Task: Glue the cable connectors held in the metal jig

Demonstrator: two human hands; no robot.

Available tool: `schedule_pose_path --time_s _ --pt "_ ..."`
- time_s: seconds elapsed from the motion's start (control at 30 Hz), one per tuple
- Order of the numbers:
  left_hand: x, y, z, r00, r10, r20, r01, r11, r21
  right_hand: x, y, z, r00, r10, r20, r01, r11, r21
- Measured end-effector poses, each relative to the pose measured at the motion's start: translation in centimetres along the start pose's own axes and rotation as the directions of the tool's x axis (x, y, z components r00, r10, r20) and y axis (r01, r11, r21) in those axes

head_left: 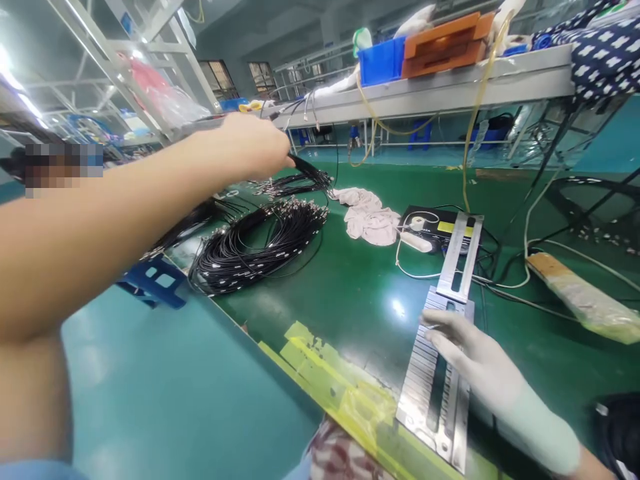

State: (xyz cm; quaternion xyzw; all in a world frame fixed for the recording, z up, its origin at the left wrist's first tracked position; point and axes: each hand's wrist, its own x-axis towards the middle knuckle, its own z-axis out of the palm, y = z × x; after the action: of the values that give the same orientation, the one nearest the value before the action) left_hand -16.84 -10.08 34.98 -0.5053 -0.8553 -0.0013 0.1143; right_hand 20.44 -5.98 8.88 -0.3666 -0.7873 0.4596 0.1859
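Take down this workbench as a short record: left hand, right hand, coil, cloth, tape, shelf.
Left hand: bare, at some black cables; grip hidden
Right hand: gloved, over the slotted metal plate; contact unclear
Cable coil: on the green table
Cloth: crumpled, between coil and black box
Tape: yellow, along table's near edge
Shelf: blue bin beside orange bins
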Motion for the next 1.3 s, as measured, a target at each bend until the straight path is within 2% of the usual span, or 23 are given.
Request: schedule_pose_path --time_s 0.07,0.1,0.13,0.2,0.27,0.3,0.33,0.4,0.5,0.57,0.67,0.73,0.8,0.87,0.97,1.13,1.3 --pt "-3.2 1.6 1.8 0.977 0.023 0.212 0.004 0.992 -0.126 1.3 0.1 1.6 0.991 0.042 0.126 -0.069 0.973 0.221" --pt "-5.3 2.5 3.6 0.941 0.072 0.33 -0.006 0.981 -0.195 1.7 0.3 2.6 0.98 0.061 0.189 -0.126 0.927 0.354" --pt "-7.6 3.5 5.9 0.884 0.131 0.449 0.003 0.959 -0.284 2.0 0.5 3.7 0.964 0.084 0.252 -0.201 0.851 0.485" --pt "-12.7 5.4 11.4 0.763 0.238 0.601 0.071 0.893 -0.444 2.5 1.1 5.9 0.917 0.139 0.373 -0.374 0.626 0.685" --pt "-17.5 7.2 16.7 0.665 0.336 0.667 0.125 0.83 -0.543 3.4 1.4 8.1 0.851 0.206 0.482 -0.523 0.401 0.752" --pt "-19.5 7.9 18.9 0.636 0.376 0.674 0.138 0.804 -0.578 4.2 1.4 9.0 0.825 0.241 0.511 -0.564 0.318 0.762" --pt "-21.1 8.6 20.8 0.617 0.412 0.671 0.142 0.78 -0.609 5.3 1.4 9.8 0.811 0.257 0.525 -0.581 0.259 0.771" --pt "-23.3 9.5 23.2 0.616 0.469 0.633 0.128 0.733 -0.668 7.8 1.3 10.8 0.823 0.271 0.499 -0.558 0.227 0.798" --pt "-24.6 9.7 24.5 0.645 0.517 0.563 0.109 0.667 -0.737 11.4 0.7 11.4 0.858 0.256 0.445 -0.502 0.243 0.83" --pt "-24.6 9.5 24.6 0.635 0.536 0.556 0.105 0.653 -0.75 12.5 -0.3 11.5 0.903 0.204 0.379 -0.425 0.286 0.859" --pt "-24.1 9.1 24.5 0.609 0.565 0.557 0.081 0.653 -0.753 11.8 -2.4 11.0 0.971 0.05 0.233 -0.235 0.377 0.896" --pt "-23.6 9.1 24.4 0.618 0.589 0.521 0.044 0.636 -0.771 10.3 -4.0 9.9 0.988 -0.068 0.142 -0.099 0.431 0.897" --pt "-22.9 9.5 24.4 0.647 0.608 0.461 -0.007 0.609 -0.793 8.3 -5.1 8.6 0.983 -0.175 0.056 0.037 0.487 0.873" --pt "-22.1 10.0 24.5 0.668 0.617 0.416 -0.057 0.6 -0.798 6.4 -5.7 7.3 0.958 -0.281 -0.049 0.204 0.556 0.806" --pt "-21.1 11.1 24.9 0.67 0.627 0.398 -0.126 0.624 -0.771 4.0 -5.3 6.3 0.911 -0.372 -0.179 0.391 0.636 0.666" --pt "-20.2 12.5 25.9 0.653 0.679 0.336 -0.193 0.578 -0.793 2.6 -2.5 6.2 0.913 -0.341 -0.225 0.405 0.675 0.617" --pt "-19.7 13.1 26.3 0.636 0.7 0.325 -0.203 0.558 -0.805 2.7 -0.4 6.3 0.905 -0.343 -0.253 0.424 0.666 0.613"
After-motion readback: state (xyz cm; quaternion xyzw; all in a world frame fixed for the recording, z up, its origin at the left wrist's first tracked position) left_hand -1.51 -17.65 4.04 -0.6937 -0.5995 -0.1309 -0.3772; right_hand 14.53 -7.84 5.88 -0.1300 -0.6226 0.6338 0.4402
